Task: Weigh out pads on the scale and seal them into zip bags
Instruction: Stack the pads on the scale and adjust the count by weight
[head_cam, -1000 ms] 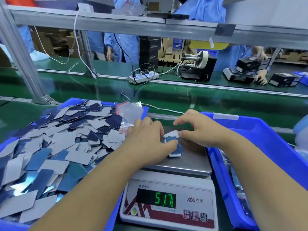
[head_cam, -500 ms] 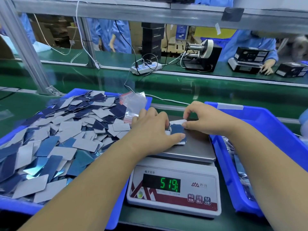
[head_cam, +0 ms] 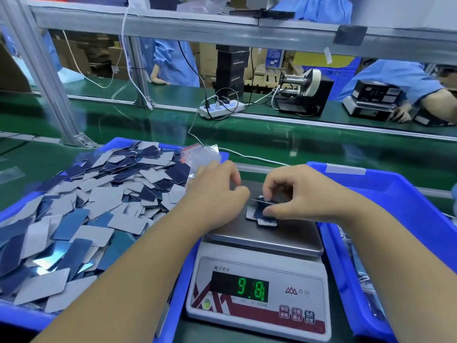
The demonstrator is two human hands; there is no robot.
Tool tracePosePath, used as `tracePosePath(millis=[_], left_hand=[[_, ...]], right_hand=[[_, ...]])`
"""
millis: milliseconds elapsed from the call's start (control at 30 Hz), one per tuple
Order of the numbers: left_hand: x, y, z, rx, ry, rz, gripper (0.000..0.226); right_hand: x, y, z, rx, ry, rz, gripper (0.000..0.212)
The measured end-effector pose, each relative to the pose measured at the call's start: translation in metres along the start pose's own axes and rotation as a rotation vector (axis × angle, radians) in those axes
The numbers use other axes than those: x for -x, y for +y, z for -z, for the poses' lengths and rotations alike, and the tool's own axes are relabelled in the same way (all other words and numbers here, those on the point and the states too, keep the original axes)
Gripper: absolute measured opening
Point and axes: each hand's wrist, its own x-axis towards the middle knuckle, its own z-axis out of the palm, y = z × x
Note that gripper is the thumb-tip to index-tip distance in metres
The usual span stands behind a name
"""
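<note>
Your right hand [head_cam: 304,196] pinches a few pads [head_cam: 265,201] between thumb and fingers just above the scale [head_cam: 262,246] platter, where more pads lie. Your left hand [head_cam: 217,194] curls loosely beside them; whether it grips anything, I cannot tell.

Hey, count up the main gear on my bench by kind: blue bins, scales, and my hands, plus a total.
Blue bins: 2, left bin of pads and right bin
Scales: 1
Hands: 2, left hand and right hand
Total: 5
</note>
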Motion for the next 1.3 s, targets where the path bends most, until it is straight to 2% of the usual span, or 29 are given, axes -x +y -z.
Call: tracePosePath(millis=[100,167,233,400,600,700,967,1100,1133,1233,1300], left_hand=[[-0.001,-0.001,0.003,0.067,0.037,0.044,0.008],[-0.001,0.0,0.002,0.062,0.015,0.047,0.01],[0.0,0.001,0.001,0.052,-0.009,0.049,0.01],[0.003,0.001,0.0,0.005,-0.034,0.061,0.01],[0.003,0.0,-0.002,-0.018,-0.063,0.017,0.012],[0.004,-0.002,-0.004,-0.04,-0.11,-0.034,0.012],[0.004,-0.005,-0.007,-0.133,-0.183,-0.065,0.036],[0.005,-0.003,-0.006,-0.166,-0.22,-0.053,0.041],[0.006,-0.002,-0.007,-0.173,-0.229,-0.057,0.042],[0.007,0.001,-0.005,-0.17,-0.259,-0.07,0.042],[0.007,0.003,-0.003,-0.168,-0.284,-0.082,0.038]], right_hand=[[0.003,0.001,0.005,-0.162,-0.106,-0.052,0.017],[0.003,0.003,0.009,-0.193,-0.085,-0.044,0.025],[0.004,0.006,0.011,-0.205,-0.036,-0.057,0.023],[0.002,0.015,0.01,-0.032,0.018,-0.158,0.021],[-0.001,0.02,0.009,0.056,0.081,-0.219,0.019],[-0.002,0.022,0.007,0.082,0.076,-0.237,0.029],[-0.002,0.023,0.004,0.1,-0.032,-0.237,0.048],[-0.002,0.02,0.003,0.111,-0.093,-0.246,0.072],[-0.002,0.02,0.003,0.11,-0.102,-0.261,0.07],[-0.003,0.02,0.004,0.101,-0.118,-0.284,0.045],[-0.004,0.018,0.003,0.076,-0.134,-0.289,0.039]])
